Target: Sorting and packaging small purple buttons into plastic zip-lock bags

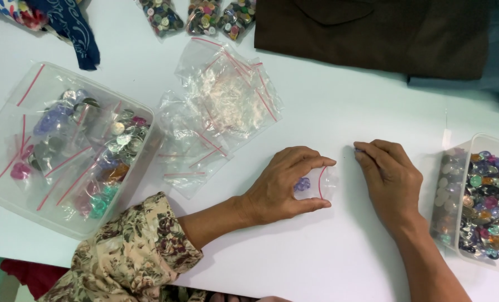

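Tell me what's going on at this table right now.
A person sits at a white table. The left hand pinches a small clear zip bag holding a few purple pieces. The right hand rests on the table just right of the bag, fingertips near its edge. A pile of empty zip bags lies beyond, a tub of filled bags sits left, and a tub of loose colourful gems sits right.

Two hands, a left hand [280, 187] and a right hand [389, 179], one small bag [323, 183] between them, two clear tubs [15, 112] [473, 145], three filled bags of buttons [202, 15] at the far edge, one heap of empty bags [221, 106]
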